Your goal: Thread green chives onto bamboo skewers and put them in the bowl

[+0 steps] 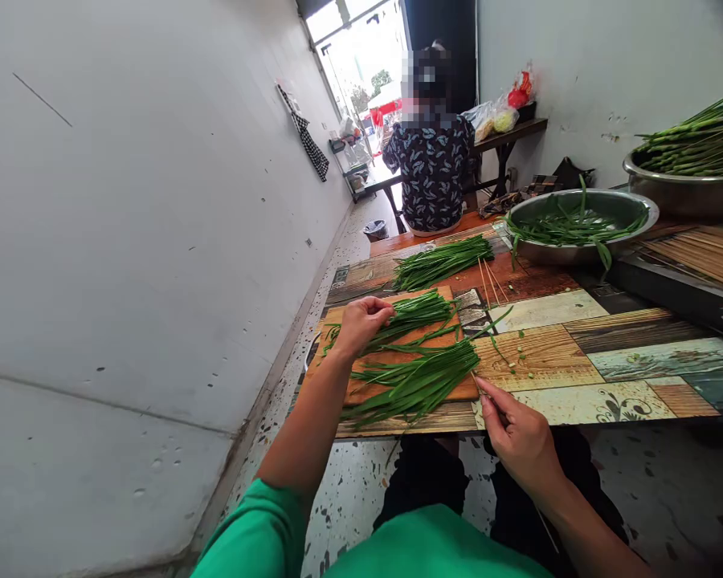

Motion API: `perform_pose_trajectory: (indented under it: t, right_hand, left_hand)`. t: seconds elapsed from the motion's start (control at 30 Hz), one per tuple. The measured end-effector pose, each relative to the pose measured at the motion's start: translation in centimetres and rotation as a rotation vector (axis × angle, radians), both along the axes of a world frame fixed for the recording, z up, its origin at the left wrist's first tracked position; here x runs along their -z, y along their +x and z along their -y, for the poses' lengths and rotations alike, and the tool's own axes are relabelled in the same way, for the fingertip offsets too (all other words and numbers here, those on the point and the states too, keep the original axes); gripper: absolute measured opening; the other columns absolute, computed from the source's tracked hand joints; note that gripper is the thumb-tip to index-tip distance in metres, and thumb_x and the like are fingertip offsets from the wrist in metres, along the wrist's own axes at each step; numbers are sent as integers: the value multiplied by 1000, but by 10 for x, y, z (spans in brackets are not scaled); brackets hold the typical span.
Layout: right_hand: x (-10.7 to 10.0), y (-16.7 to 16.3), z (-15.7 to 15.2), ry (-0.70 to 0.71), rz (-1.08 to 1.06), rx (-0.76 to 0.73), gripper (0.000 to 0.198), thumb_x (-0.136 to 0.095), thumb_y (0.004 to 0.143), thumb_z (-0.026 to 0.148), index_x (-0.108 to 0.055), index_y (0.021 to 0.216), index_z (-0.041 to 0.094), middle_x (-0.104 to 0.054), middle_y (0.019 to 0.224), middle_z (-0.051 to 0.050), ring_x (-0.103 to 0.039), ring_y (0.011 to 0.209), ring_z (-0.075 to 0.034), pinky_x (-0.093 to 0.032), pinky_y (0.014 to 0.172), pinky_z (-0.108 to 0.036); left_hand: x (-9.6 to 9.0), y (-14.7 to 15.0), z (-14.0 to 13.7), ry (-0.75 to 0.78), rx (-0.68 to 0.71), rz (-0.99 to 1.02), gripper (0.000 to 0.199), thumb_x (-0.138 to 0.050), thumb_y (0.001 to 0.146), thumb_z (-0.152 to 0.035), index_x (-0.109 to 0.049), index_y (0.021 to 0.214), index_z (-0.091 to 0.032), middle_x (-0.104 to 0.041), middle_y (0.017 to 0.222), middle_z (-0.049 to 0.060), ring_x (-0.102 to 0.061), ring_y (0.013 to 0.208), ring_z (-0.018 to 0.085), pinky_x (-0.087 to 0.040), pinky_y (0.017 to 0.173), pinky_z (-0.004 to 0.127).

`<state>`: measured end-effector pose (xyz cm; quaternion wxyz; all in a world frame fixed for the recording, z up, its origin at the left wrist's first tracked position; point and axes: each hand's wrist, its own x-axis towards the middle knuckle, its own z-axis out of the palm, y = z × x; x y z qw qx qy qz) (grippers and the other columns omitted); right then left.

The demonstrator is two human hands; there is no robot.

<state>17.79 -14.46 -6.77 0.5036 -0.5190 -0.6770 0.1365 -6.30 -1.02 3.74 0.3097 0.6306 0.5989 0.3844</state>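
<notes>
My right hand (518, 429) is closed around a thin bamboo skewer (545, 526). Its front end meets the cut ends of a bundle of garlic chives (425, 377) at the near side of a wooden cutting board (463, 392). Over the board's left part, my left hand (365, 323) has thumb and fingers pinched together beside a second pile of chives (418, 311). Whether a stalk is between those fingertips I cannot make out. A few loose leaves lie between the two piles.
Beyond the board lie another chive bundle (443, 261) and loose skewers (489, 281). A metal bowl of greens (584, 253), a larger basin (687, 193) and a skewer stack (708, 253) stand right. A person (434, 172) sits ahead, back turned. The wall (157, 241) runs along the left.
</notes>
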Motion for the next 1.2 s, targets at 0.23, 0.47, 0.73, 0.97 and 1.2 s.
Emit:
perform_pose_trajectory:
  t: [0.23,0.47,0.73,0.97,1.2]
  right_hand:
    - [-2,0,2,-43,-12,-21,32,-45,87,22,-68,109,19,-74,95,-6,-72,76,-18,-59,66,-25]
    - [-3,-1,2,-41,-34,-27,32,-45,87,21,-68,110,19,-74,97,-6,-71,77,-18,-59,68,-25]
    - [-2,-1,2,-33,-31,-23,31,-46,88,21,-68,109,16,-74,97,-7,-71,78,-18,-58,70,-25]
    - [-3,-1,2,-14,-28,-17,31,-46,87,20,-68,108,15,-74,95,-8,-71,77,-17,-58,68,-24]
    - [-2,-2,3,-79,-62,-24,31,-47,87,20,-67,110,12,-73,98,-9,-71,81,-17,-57,72,-24]
  left_hand:
    - [-7,16,-30,290,-81,-653,29,-64,72,-16,-66,101,-16,-65,108,11,-59,96,22,-42,83,34]
    - [10,66,-10,197,483,-899,14,-63,77,-31,-73,77,-22,-68,81,4,-60,83,20,-38,85,35]
    - [26,67,-10,232,477,-1022,20,-54,80,-21,-73,78,-18,-69,84,9,-61,86,23,-39,83,36]
    - [22,63,-3,263,364,-742,20,-51,79,-22,-70,79,-16,-68,76,3,-59,72,15,-40,72,28]
    - [24,60,3,107,323,-534,22,-52,78,-26,-71,84,-16,-68,74,1,-55,66,11,-39,65,21]
